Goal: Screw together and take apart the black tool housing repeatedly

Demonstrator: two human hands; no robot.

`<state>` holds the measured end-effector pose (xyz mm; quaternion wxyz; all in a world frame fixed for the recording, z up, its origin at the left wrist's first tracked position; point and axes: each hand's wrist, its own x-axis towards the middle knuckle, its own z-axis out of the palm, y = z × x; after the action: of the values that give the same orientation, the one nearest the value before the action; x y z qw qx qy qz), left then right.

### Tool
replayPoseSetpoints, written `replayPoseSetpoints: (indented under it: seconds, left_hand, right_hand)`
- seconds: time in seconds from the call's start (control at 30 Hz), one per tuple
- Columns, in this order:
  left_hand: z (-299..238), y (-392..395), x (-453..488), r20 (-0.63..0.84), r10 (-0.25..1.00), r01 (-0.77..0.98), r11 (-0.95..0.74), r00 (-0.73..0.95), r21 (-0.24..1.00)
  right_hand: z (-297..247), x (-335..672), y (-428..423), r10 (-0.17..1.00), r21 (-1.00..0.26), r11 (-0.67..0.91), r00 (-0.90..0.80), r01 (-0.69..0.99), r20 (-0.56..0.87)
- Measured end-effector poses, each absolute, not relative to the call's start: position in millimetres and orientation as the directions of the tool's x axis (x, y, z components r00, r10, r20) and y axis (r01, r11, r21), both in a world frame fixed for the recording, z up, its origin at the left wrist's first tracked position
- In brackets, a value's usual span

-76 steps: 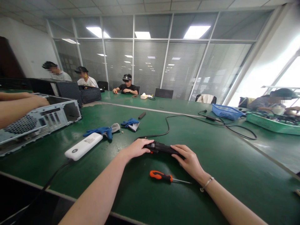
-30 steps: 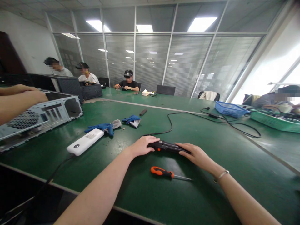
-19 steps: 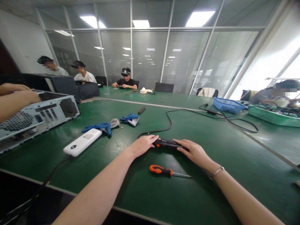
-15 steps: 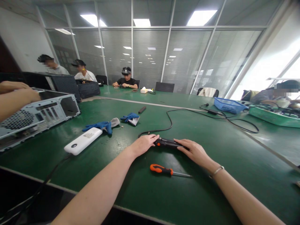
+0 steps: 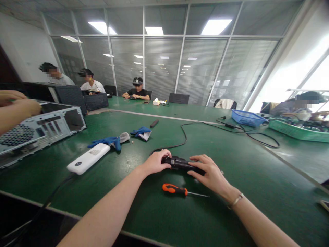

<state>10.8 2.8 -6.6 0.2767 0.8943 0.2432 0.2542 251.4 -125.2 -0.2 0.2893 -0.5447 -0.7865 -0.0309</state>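
A long black corded tool (image 5: pixel 181 163) lies across the green table in front of me; its exact kind is unclear. My left hand (image 5: pixel 156 162) pinches its left end, where the cord (image 5: pixel 187 132) comes out, between thumb and fingers. Around the right part of the tool, my right hand (image 5: pixel 209 171) has its fingers on the far side and thumb on the near side, covering that end. Nearer to me, an orange and black screwdriver (image 5: pixel 175 189) rests on the table, its shaft pointing right. Neither hand touches it.
A white power bank (image 5: pixel 88 159) with a cable and blue-grey gloves (image 5: pixel 106 141) lie left. Beyond them, a co-worker's hands (image 5: pixel 20 108) are at a metal computer case (image 5: pixel 59 125). Blue (image 5: pixel 248 118) and green baskets (image 5: pixel 298 130) stand right; other people sit around the table.
The black tool has rolled over: its orange switch, seen before, is now out of sight. My left fingers have curled round its end, and the right hand has shifted its hold slightly.
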Motion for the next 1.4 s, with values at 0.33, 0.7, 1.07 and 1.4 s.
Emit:
replayPoseSetpoints:
  seconds: [0.33, 0.7, 1.07, 1.4]
  left_hand:
    - [-7, 3, 11, 0.382, 0.482, 0.239, -0.812, 0.788, 0.532]
    - [-12, 5, 10, 0.392, 0.456, 0.229, -0.834, 0.799, 0.503]
    - [-11, 3, 10, 0.4, 0.46, 0.228, -0.833, 0.793, 0.504]
    - [-13, 4, 12, 0.402, 0.458, 0.232, -0.837, 0.793, 0.495]
  right_hand:
    - [36, 186, -151, 0.853, -0.262, 0.512, -0.448, 0.818, 0.269]
    - [19, 194, -126, 0.531, -0.309, 0.413, 0.049, 0.856, 0.846]
    - [16, 183, -126, 0.531, -0.137, 0.583, -0.248, 0.801, 0.811]
    - [17, 179, -128, 0.502, -0.155, 0.547, -0.174, 0.822, 0.847]
